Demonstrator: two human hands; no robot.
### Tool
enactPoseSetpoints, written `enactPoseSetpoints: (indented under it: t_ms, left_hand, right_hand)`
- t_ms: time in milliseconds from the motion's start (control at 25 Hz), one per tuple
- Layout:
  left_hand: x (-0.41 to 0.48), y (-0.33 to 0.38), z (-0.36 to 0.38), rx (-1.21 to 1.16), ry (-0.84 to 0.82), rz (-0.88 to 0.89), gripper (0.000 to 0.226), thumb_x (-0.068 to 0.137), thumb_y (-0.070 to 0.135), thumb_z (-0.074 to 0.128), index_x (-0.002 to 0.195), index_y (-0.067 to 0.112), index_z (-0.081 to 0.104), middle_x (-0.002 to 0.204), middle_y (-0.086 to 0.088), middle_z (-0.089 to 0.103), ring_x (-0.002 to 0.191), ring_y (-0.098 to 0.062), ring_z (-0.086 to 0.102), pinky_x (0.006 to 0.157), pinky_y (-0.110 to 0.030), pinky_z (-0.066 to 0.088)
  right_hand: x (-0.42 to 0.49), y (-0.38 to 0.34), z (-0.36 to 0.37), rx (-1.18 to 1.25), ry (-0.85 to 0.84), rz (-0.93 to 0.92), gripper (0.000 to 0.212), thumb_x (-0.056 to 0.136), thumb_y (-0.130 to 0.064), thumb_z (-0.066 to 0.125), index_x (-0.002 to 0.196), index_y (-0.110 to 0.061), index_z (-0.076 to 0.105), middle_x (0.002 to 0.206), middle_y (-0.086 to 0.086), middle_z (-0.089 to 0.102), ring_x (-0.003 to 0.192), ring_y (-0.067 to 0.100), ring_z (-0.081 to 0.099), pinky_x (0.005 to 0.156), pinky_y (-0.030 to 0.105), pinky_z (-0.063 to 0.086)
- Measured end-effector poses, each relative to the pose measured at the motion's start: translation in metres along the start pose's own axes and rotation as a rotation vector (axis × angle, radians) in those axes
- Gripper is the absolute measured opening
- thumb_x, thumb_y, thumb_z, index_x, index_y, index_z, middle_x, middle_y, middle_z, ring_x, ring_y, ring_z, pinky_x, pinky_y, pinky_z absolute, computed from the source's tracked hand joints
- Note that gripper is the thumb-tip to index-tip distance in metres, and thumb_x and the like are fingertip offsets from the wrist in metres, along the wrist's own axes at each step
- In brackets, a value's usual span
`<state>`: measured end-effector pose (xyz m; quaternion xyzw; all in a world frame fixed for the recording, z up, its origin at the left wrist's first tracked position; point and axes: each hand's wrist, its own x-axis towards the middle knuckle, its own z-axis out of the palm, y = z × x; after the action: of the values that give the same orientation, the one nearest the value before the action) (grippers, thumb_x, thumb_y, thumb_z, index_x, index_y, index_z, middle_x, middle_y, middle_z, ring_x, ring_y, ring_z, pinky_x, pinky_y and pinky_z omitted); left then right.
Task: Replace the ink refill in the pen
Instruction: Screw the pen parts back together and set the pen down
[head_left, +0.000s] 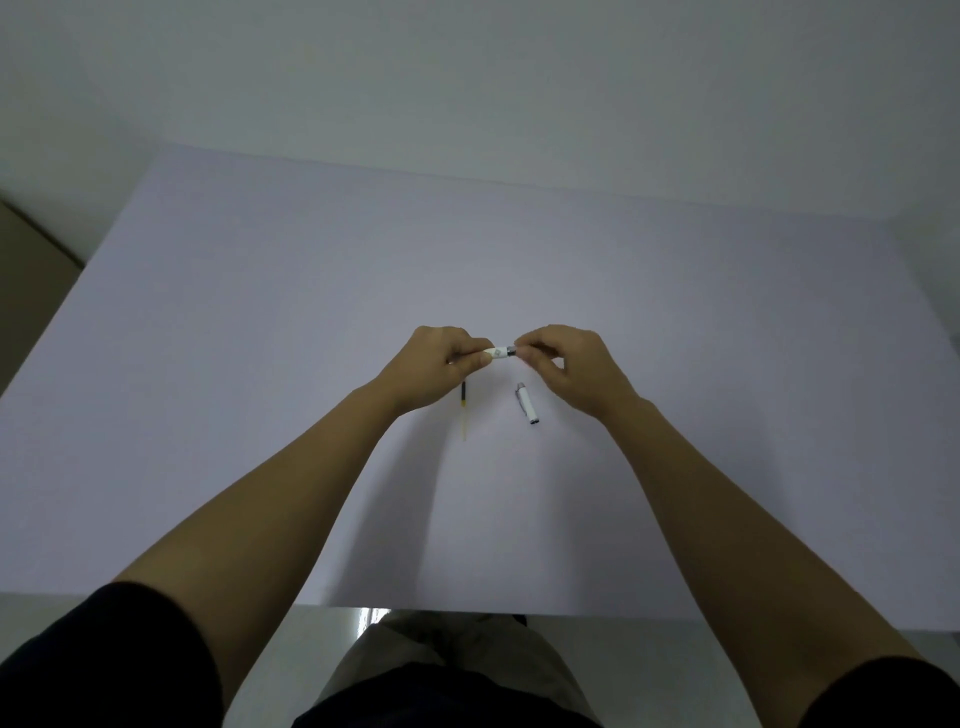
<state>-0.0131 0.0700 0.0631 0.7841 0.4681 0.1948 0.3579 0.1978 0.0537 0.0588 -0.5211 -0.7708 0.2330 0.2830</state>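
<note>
1. The left hand (434, 364) is closed around one end of the white pen barrel (497, 353), fingertips pinching it; the barrel lies level between the two hands.
2. Just below the left hand, a thin ink refill (464, 413) lies on the pale table (260, 364).
3. The right hand (563, 364) pinches the barrel's darker metal end with thumb and forefinger, its other fingers curled; the pen cap (527, 405) with its clip lies below and left of that hand, apart from the refill.
</note>
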Motion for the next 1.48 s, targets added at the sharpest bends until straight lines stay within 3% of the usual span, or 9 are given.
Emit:
enactPoseSetpoints:
  t_ms: [80,200,320,480,640,1000,1160,1280,1480]
  left_hand:
    - [0.0,0.001,-0.001,0.003,0.004,0.009,0.02,0.094,0.028,0.05,0.1,0.023,0.069,0.071,-0.005,0.056,0.066,-0.014,0.046,0.061,-0.021,0.034]
    - [0.0,0.003,-0.001,0.015,-0.006,0.018,0.02,0.094,0.028,0.05,0.099,0.023,0.069,0.069,-0.005,0.053,0.066,-0.016,0.045,0.063,-0.026,0.035]
    - [-0.001,0.004,-0.002,0.001,-0.003,0.012,0.022,0.094,0.029,0.05,0.102,0.022,0.068,0.073,-0.012,0.058,0.068,-0.019,0.048,0.064,-0.027,0.036]
    - [-0.001,0.006,-0.002,0.001,-0.005,0.011,0.023,0.094,0.03,0.049,0.102,0.022,0.068,0.077,-0.016,0.06,0.071,-0.023,0.05,0.065,-0.029,0.037]
    - [-0.001,0.007,-0.003,-0.004,-0.002,0.007,0.021,0.094,0.03,0.049,0.1,0.023,0.068,0.076,-0.014,0.06,0.069,-0.019,0.048,0.065,-0.03,0.037]
    - [-0.003,0.009,-0.003,0.044,0.008,0.04,0.022,0.095,0.028,0.048,0.102,0.02,0.068,0.071,-0.012,0.057,0.068,-0.02,0.047,0.063,-0.027,0.035]
    - [-0.004,0.012,-0.003,0.042,0.03,0.049,0.022,0.095,0.028,0.048,0.102,0.021,0.067,0.07,-0.008,0.054,0.066,-0.017,0.045,0.06,-0.023,0.033]
    - [-0.004,0.012,-0.003,0.06,0.022,0.064,0.022,0.095,0.027,0.048,0.102,0.02,0.067,0.069,-0.009,0.055,0.066,-0.017,0.046,0.061,-0.025,0.034]
    - [-0.003,0.013,-0.002,0.062,0.028,0.07,0.022,0.095,0.027,0.048,0.101,0.02,0.067,0.067,-0.005,0.052,0.065,-0.016,0.044,0.059,-0.02,0.032]
  right_hand:
    - [-0.001,-0.001,0.0,-0.014,0.014,-0.035,0.017,0.086,-0.015,0.063,0.101,-0.007,0.064,0.089,0.006,0.069,0.08,0.012,0.062,0.077,0.018,0.05]
    - [0.001,0.0,-0.002,-0.048,0.006,-0.029,0.012,0.09,-0.011,0.056,0.09,-0.006,0.067,0.081,0.009,0.07,0.073,0.02,0.061,0.07,0.032,0.052]
    - [0.0,-0.001,-0.003,-0.033,-0.015,-0.037,0.016,0.087,-0.016,0.061,0.1,-0.007,0.065,0.089,0.005,0.069,0.078,0.011,0.06,0.076,0.024,0.052]
    - [0.002,-0.002,-0.002,-0.062,-0.013,-0.044,0.014,0.091,-0.015,0.055,0.092,-0.007,0.067,0.082,0.008,0.07,0.074,0.02,0.062,0.07,0.033,0.052]
    - [0.001,-0.004,-0.002,-0.038,-0.01,-0.053,0.014,0.088,-0.017,0.061,0.097,-0.008,0.065,0.09,0.005,0.07,0.082,0.014,0.063,0.078,0.024,0.051]
    - [0.004,-0.006,-0.005,-0.042,-0.048,-0.027,0.013,0.091,-0.013,0.054,0.091,-0.008,0.067,0.082,0.007,0.07,0.075,0.02,0.063,0.071,0.033,0.051]
    - [0.002,-0.007,-0.008,-0.045,-0.057,-0.044,0.017,0.088,-0.019,0.06,0.102,-0.01,0.064,0.091,0.004,0.07,0.081,0.013,0.062,0.078,0.026,0.051]
    - [0.001,-0.006,-0.008,-0.07,-0.054,-0.038,0.015,0.092,-0.013,0.053,0.094,-0.007,0.067,0.083,0.008,0.071,0.075,0.021,0.063,0.071,0.034,0.052]
    - [0.001,-0.006,-0.008,-0.07,-0.066,-0.07,0.014,0.09,-0.017,0.057,0.098,-0.008,0.063,0.091,0.007,0.07,0.08,0.017,0.062,0.076,0.033,0.053]
